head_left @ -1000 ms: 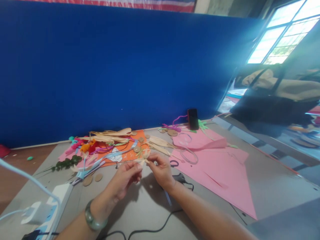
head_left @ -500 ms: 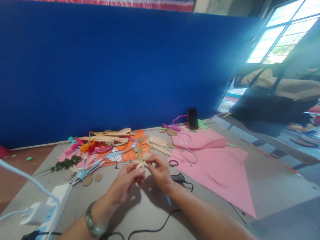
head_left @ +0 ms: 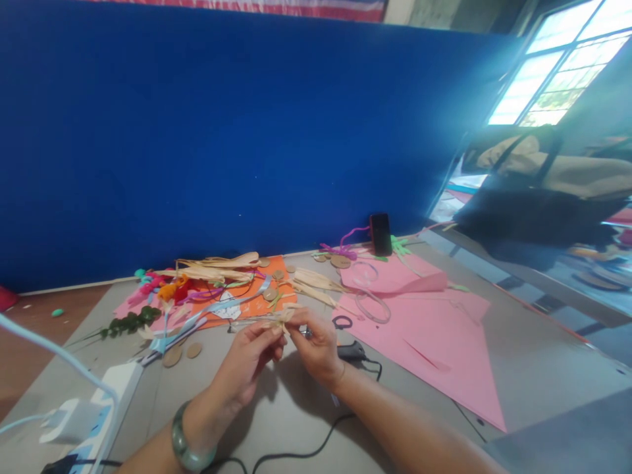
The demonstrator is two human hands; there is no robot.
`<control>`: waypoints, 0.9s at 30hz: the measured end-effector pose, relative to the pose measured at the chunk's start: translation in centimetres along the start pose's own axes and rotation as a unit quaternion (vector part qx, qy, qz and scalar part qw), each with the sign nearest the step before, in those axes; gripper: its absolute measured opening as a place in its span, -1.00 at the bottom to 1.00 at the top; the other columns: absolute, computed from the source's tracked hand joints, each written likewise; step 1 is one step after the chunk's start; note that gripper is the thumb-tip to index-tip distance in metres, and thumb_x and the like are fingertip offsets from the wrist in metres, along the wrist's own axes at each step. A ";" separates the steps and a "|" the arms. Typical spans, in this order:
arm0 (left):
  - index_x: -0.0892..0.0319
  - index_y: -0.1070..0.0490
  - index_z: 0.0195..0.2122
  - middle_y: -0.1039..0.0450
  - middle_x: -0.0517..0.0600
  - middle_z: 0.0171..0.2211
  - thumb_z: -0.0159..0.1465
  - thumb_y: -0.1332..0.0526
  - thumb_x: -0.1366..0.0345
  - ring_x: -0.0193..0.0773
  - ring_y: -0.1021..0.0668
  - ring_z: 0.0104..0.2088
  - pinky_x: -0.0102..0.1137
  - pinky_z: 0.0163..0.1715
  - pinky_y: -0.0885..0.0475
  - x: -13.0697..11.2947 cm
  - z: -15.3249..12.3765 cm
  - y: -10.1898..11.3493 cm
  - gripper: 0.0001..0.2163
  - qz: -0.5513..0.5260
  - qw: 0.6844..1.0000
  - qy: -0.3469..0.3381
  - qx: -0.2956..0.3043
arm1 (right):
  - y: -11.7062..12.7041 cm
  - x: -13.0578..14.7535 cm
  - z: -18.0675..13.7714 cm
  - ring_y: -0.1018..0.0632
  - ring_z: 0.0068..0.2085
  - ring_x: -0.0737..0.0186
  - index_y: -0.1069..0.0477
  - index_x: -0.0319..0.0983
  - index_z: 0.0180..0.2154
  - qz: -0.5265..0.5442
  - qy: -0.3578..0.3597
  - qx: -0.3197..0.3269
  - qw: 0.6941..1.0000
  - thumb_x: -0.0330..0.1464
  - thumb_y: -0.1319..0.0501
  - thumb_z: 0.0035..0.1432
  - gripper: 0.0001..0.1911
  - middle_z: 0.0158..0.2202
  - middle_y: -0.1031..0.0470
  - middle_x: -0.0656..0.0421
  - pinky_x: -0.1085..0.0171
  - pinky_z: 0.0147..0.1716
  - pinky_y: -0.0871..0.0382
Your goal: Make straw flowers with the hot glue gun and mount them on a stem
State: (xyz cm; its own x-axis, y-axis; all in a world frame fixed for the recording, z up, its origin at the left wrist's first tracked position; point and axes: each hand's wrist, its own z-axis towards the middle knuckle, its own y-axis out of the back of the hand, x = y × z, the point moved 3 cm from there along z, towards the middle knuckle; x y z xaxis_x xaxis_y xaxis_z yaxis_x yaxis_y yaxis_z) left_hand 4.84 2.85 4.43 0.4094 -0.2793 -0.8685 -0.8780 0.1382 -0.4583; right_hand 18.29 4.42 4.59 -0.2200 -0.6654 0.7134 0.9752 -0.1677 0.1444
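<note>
Both my hands meet just above the grey table (head_left: pixel 276 421). My left hand (head_left: pixel 249 359), with a green bangle at the wrist, pinches a small piece of tan straw strips (head_left: pixel 282 316) between its fingertips. My right hand (head_left: pixel 316 345) pinches the same straw piece from the right side, fingers closed on it. Thin straw ends stick out to the left of the fingers. Behind my hands lies an orange sheet (head_left: pixel 257 303) covered with straw strips, ribbons and small cardboard discs.
A large pink paper sheet (head_left: pixel 434 342) lies at the right, a clear ring (head_left: pixel 372 304) on its edge. A black phone (head_left: pixel 380 234) leans on the blue wall. A glue gun (head_left: pixel 351 350) with black cable lies by my right wrist. A white power strip (head_left: pixel 106 401) sits at left.
My hands have drawn a little closer together and slightly toward me, turning the straw piece between the fingertips. Nothing else on the table has moved.
</note>
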 end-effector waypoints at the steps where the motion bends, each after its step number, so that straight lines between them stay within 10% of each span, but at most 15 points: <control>1: 0.23 -0.46 -0.46 -0.39 -0.09 -0.54 0.09 -0.35 0.25 -0.43 -0.37 -0.56 -0.50 -0.52 -0.25 0.1 0.0 -0.1 -0.84 -0.009 1.000 0.005 0.003 | 0.0 0.0 0.0 -0.51 -0.38 0.24 -0.45 -0.18 -0.43 0.002 -0.001 -0.003 1.000 -0.48 -0.23 0.08 -0.91 -0.44 -0.51 0.16 0.27 -0.36 -0.40; 27: 0.20 -0.36 -0.53 -0.27 -0.13 -0.62 0.11 -0.29 0.27 -0.40 -0.30 -0.57 -0.47 -0.53 -0.23 -0.3 -0.5 -0.7 -0.84 0.088 0.996 -0.029 -0.003 | -0.2 -0.1 -0.3 -0.49 -0.40 0.24 -0.41 -0.19 -0.47 0.020 -0.042 -0.020 0.999 -0.48 -0.23 0.04 -0.90 -0.48 -0.48 0.18 0.27 -0.36 -0.38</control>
State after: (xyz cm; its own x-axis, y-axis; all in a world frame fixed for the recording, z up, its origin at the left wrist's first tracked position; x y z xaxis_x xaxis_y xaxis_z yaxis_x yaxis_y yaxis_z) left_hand 5.25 2.40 5.13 0.2623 -0.1963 -0.9448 -0.9387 0.1752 -0.2970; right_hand 18.09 4.31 4.23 -0.1760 -0.6093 0.7732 0.9813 -0.1712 0.0884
